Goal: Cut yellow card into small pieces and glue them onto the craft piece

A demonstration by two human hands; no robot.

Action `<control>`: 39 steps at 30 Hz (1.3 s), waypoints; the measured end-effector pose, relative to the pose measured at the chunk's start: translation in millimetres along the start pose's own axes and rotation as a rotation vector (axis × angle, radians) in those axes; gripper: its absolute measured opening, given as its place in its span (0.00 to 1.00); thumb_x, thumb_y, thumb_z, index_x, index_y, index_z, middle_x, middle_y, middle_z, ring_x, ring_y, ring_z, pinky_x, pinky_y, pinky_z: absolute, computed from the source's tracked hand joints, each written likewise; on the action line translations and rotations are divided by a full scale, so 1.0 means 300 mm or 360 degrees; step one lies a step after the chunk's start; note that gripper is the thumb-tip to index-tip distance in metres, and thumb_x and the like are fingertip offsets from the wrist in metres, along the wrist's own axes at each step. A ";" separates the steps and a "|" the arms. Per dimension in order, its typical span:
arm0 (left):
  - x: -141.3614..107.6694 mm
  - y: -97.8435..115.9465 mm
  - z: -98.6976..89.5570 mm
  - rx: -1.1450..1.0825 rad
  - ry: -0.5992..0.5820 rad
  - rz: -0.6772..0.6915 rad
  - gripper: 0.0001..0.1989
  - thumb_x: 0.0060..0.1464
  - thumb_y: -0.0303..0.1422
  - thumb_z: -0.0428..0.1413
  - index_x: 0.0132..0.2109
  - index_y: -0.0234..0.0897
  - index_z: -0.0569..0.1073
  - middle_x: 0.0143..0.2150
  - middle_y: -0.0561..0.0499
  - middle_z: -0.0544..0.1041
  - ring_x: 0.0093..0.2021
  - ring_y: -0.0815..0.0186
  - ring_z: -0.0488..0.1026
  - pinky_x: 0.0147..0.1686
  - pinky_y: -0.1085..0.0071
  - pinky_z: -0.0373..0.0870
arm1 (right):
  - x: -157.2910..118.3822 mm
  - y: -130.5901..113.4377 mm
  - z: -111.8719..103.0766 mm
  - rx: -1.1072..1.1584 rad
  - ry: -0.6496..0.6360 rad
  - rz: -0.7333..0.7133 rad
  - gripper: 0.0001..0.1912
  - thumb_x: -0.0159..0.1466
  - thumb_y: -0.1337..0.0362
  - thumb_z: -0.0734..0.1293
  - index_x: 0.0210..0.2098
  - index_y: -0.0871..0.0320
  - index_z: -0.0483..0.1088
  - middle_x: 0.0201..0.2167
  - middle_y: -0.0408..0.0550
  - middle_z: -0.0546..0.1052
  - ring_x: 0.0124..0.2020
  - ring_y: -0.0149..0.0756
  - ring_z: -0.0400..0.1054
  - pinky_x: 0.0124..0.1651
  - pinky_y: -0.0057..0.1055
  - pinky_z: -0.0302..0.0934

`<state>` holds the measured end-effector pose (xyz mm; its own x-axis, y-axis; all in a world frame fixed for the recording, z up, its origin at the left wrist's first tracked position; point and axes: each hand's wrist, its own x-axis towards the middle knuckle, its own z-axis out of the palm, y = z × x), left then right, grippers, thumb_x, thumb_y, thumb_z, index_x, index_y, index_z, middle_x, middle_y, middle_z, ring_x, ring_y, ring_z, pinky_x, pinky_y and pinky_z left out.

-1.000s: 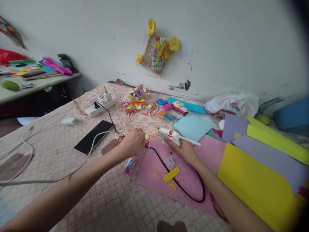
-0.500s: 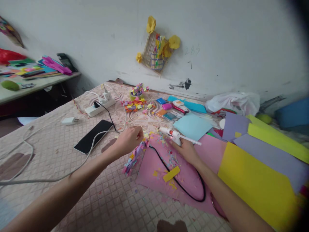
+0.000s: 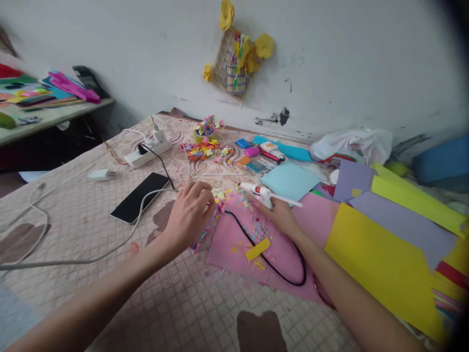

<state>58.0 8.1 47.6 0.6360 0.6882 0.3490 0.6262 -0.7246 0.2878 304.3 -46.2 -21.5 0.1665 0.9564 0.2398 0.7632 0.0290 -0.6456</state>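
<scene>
My left hand point(image 3: 191, 211) is over the table, left of the pink sheet point(image 3: 234, 244), with its fingers curled toward the thumb; whatever it may hold is too small or hidden to name. Partly behind that hand lies a strip of pink and purple paper pieces point(image 3: 201, 240). My right hand point(image 3: 280, 217) is wrapped round a white glue gun point(image 3: 262, 193), which points left above the back of the pink sheet. Paper scraps, a yellow strip point(image 3: 257, 249) and a black cable point(image 3: 278, 276) lie on this sheet.
A black phone point(image 3: 139, 197), a power strip point(image 3: 148, 152) and white cables lie to the left. Behind are a small pot of paper flowers point(image 3: 205, 130) and loose paper pieces. Coloured sheets, including a large yellow one point(image 3: 381, 269), cover the right side.
My left hand has turned, its back now facing up and its fingers less tightly curled, and it covers more of the paper strip. The view has shifted slightly; the right hand still grips the glue gun.
</scene>
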 end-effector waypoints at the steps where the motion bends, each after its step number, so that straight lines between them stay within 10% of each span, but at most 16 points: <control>1: -0.026 0.023 0.004 -0.0033 -0.0038 0.0043 0.07 0.56 0.32 0.48 0.32 0.36 0.67 0.44 0.46 0.68 0.46 0.59 0.63 0.46 0.62 0.58 | 0.000 0.000 0.000 0.0002 0.0003 0.0002 0.22 0.59 0.54 0.61 0.48 0.61 0.66 0.43 0.52 0.74 0.40 0.46 0.68 0.41 0.37 0.61; 9: -0.154 0.146 0.091 -0.0183 -0.0617 0.0144 0.07 0.57 0.31 0.46 0.37 0.37 0.68 0.36 0.47 0.69 0.38 0.62 0.66 0.36 0.67 0.63 | -0.004 0.006 -0.004 0.0033 -0.0012 -0.0008 0.23 0.58 0.55 0.62 0.50 0.60 0.65 0.43 0.52 0.74 0.40 0.45 0.68 0.42 0.37 0.60; 23: -0.146 0.144 0.093 -0.0241 -0.0621 0.0068 0.08 0.56 0.27 0.45 0.32 0.34 0.66 0.33 0.48 0.70 0.33 0.65 0.65 0.33 0.69 0.62 | 0.001 0.013 -0.001 -0.0025 0.0010 -0.0009 0.21 0.58 0.54 0.61 0.43 0.62 0.69 0.40 0.53 0.75 0.38 0.46 0.68 0.41 0.38 0.60; 33: -0.074 -0.054 0.015 -0.0871 -0.0031 -0.0403 0.02 0.52 0.28 0.49 0.32 0.36 0.66 0.28 0.54 0.69 0.28 0.72 0.65 0.28 0.75 0.60 | 0.002 0.029 -0.002 -0.0005 0.0057 0.0054 0.23 0.58 0.54 0.60 0.45 0.66 0.67 0.40 0.53 0.75 0.36 0.44 0.68 0.38 0.35 0.61; 39: -0.009 -0.169 0.055 -0.1354 -0.0154 -0.0632 0.06 0.51 0.33 0.52 0.31 0.34 0.66 0.25 0.55 0.67 0.24 0.74 0.62 0.24 0.76 0.59 | 0.001 0.023 -0.019 0.0019 0.0040 0.0105 0.19 0.58 0.55 0.61 0.39 0.66 0.69 0.34 0.50 0.76 0.32 0.41 0.68 0.34 0.32 0.62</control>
<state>32.0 43.7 17.5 0.5051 0.8628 0.0211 0.2899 -0.1926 0.9375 313.1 -47.5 -21.9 0.2321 0.9487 0.2147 0.7425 -0.0303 -0.6691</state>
